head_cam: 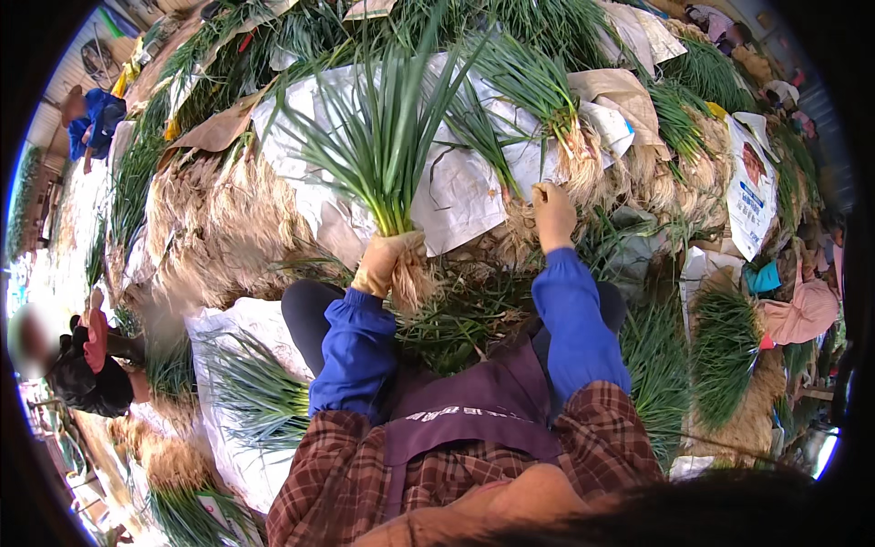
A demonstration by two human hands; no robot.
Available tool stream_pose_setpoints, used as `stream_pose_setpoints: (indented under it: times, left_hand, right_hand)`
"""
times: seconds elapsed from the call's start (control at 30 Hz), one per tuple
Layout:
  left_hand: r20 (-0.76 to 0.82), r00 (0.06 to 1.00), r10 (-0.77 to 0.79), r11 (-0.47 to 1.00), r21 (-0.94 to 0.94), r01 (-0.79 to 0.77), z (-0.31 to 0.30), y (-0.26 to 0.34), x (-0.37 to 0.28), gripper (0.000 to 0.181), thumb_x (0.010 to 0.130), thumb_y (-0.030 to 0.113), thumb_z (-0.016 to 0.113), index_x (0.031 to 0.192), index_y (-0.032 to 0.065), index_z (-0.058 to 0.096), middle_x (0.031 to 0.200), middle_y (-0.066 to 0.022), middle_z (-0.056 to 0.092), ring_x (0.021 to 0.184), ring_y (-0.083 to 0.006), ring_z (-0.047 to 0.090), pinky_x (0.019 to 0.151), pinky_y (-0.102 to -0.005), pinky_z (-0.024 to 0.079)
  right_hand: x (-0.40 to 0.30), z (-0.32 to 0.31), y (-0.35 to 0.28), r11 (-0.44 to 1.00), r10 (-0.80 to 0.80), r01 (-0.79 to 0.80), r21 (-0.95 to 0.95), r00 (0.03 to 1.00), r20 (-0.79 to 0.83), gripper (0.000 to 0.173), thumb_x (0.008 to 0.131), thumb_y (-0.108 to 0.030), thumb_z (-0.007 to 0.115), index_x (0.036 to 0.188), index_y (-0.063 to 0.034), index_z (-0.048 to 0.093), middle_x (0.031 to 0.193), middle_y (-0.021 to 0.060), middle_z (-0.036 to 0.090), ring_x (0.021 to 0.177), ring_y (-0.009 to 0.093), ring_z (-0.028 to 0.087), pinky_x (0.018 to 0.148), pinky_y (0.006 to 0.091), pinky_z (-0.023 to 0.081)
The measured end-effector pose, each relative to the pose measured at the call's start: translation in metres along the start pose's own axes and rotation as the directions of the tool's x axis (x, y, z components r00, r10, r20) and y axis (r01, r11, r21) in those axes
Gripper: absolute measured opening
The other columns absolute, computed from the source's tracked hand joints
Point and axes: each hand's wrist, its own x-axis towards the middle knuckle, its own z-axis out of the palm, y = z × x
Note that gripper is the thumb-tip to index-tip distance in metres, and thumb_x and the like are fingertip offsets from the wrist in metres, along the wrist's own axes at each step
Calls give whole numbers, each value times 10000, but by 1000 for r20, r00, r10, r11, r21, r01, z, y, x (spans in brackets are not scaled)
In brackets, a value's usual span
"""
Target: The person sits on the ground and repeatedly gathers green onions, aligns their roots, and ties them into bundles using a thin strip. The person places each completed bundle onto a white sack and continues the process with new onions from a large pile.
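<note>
My left hand [388, 258], in a tan glove, is closed around a bunch of green onions [391, 164] just above their pale roots, leaves pointing away from me. To its right, my right hand [552, 213], also gloved, is bent at the roots of a small group of green onions [489, 140] on a white sheet [451, 195]. Whether its fingers grip any of them is hard to tell. A larger pile of green onions [530, 78] lies beyond that hand, with its tan roots [580, 161] towards me.
Rooty bundles [229, 212] line the heap on the left. Another white sheet [256, 328] with green onions [256, 390] lies by my left leg. Loose leaves [454, 328] cover the ground between my knees. People sit at the far left [99, 369] and far right.
</note>
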Motion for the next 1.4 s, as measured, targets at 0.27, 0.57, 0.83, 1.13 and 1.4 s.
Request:
stream_pose_setpoints:
  times: [0.27,0.57,0.83,1.13,1.4]
  left_hand:
    - [379,925,-24,873,-442,204,-35,-25,22,224,855,53,575,1061,-28,538,791,-96,579,698,-198,578,633,-283,503]
    - [521,849,90,819,-523,235,-23,-62,14,270,866,58,556,1127,0,519,942,-93,598,810,-196,596,647,-301,533]
    - [217,973,76,926,-377,11,25,-66,-10,208,855,104,601,1004,-41,599,767,-90,636,646,-156,619,619,-285,543]
    - [378,923,-79,957,-230,177,-12,-61,-30,304,905,177,516,1095,-56,561,813,-122,645,695,-211,641,660,-349,546]
    - [1,997,79,997,22,-79,5,-69,-41,158,731,48,647,870,-23,619,696,-61,615,516,-127,539,485,-233,428]
  right_hand:
    - [-6,-3,4,937,-6,-145,317,903,429,287,863,-268,640,1030,-35,652,905,87,664,779,157,610,746,299,480]
    - [-34,-1,-28,581,214,-380,720,924,316,310,914,-281,596,1053,-6,632,777,-3,635,689,47,563,593,202,458]
    - [-113,20,-67,926,-344,371,-73,906,245,187,862,-259,639,1000,-135,666,637,65,609,594,182,603,544,328,480]
    - [-77,27,-57,695,-347,-337,635,616,707,529,851,-492,603,1132,-45,590,1059,120,609,910,214,586,816,347,488]
    - [-123,59,-82,876,-480,450,174,847,229,378,888,-389,522,697,-69,586,594,162,557,548,334,559,520,422,440]
